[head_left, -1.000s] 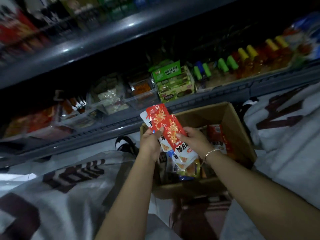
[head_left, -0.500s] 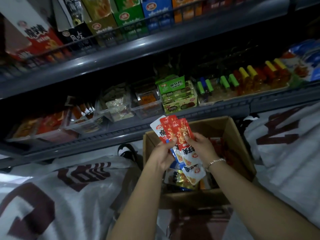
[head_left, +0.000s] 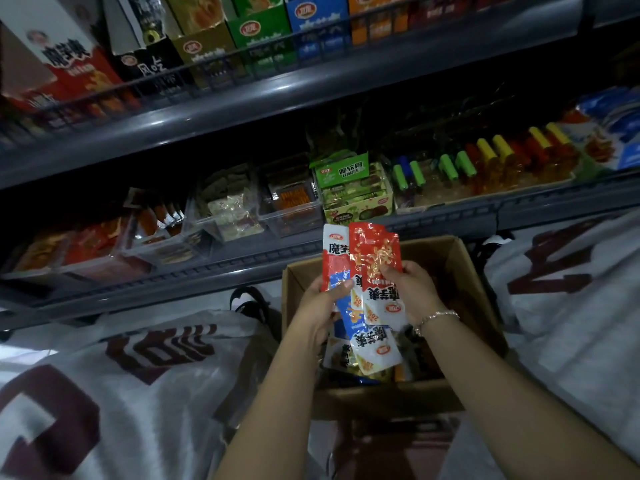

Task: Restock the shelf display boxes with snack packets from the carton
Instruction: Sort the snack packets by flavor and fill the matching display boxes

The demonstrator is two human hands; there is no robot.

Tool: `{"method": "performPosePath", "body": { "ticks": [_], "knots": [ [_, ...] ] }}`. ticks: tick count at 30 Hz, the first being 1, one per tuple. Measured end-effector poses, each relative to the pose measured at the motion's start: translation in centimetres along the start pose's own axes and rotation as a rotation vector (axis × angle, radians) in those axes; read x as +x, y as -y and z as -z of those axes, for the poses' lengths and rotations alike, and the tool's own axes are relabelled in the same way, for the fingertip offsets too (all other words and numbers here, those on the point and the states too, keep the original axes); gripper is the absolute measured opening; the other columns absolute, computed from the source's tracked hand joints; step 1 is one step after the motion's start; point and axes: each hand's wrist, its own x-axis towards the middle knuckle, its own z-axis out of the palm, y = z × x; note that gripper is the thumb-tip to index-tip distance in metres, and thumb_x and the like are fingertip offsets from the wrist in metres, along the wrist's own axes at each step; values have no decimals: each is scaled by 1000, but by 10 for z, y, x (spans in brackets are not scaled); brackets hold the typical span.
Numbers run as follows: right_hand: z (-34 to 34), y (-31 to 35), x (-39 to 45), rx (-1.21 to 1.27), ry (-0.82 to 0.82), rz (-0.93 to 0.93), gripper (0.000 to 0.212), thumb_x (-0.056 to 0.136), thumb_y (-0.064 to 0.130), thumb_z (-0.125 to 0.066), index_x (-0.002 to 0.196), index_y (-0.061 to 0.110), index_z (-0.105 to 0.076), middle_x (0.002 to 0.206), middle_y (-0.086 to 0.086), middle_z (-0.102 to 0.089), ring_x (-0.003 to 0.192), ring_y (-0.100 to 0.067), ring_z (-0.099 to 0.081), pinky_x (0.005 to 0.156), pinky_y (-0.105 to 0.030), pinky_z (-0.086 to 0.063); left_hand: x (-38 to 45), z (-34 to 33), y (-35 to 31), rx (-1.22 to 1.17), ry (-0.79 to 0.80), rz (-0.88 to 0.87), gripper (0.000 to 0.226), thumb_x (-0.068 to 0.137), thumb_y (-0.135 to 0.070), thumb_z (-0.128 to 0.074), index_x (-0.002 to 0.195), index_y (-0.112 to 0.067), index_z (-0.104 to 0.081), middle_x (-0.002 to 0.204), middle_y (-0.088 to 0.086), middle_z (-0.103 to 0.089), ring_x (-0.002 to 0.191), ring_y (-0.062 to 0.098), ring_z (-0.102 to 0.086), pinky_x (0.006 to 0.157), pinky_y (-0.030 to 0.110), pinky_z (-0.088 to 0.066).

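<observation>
Glossy red-and-white snack packets (head_left: 370,271) fanned, pinched by left hand (head_left: 320,306) and right hand (head_left: 412,292) over cardboard carton (head_left: 467,271)

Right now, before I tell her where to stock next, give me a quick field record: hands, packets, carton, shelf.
left hand: grips the lower left of the packet bundle
right hand: pinches the front red packet
snack packets: red-and-white and blue, fanned, held above the carton
carton: open on the floor, more packets inside
green display box: on the lower shelf straight above the bundle
clear bins: left of the green box, partly filled
white sacks: either side of the carton
</observation>
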Motion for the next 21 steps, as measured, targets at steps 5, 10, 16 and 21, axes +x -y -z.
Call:
{"method": "performPosePath", "body": {
  "ticks": [5,10,16,21],
  "knots": [
    [3,5,-2,70,35,11,19,87,20,-66,101,14,-55,98,-11,-69,90,-30,-67,81,-45,-54,1,6,-3,59,89,19,23,91,-18,-62,113,-14,-62,96,2,-73,90,18,-68,87,38,-53],
    [4,8,-2,145,55,-8,23,87,16,-65,107,10,-54,96,-9,-68,85,-26,-66,70,-38,-52,-1,10,-5,219,119,-16,15,90,-8,-63,98,-20,-67,88,-3,-74,84,15,-69,70,26,-53],
    [8,6,8,211,-128,21,15,86,13,-67,95,14,-55,101,-14,-67,89,-32,-66,80,-49,-54,7,9,-3,78,-55,31,7,88,-3,-63,94,-8,-65,78,4,-72,68,17,-67,64,29,-55],
    [17,9,11,170,-253,101,21,89,19,-64,105,16,-51,95,-5,-65,79,-20,-63,66,-34,-52,12,21,-3,-110,-178,94,8,94,-9,-56,86,-12,-57,74,6,-70,61,16,-66,59,31,-56]
  ]
}}
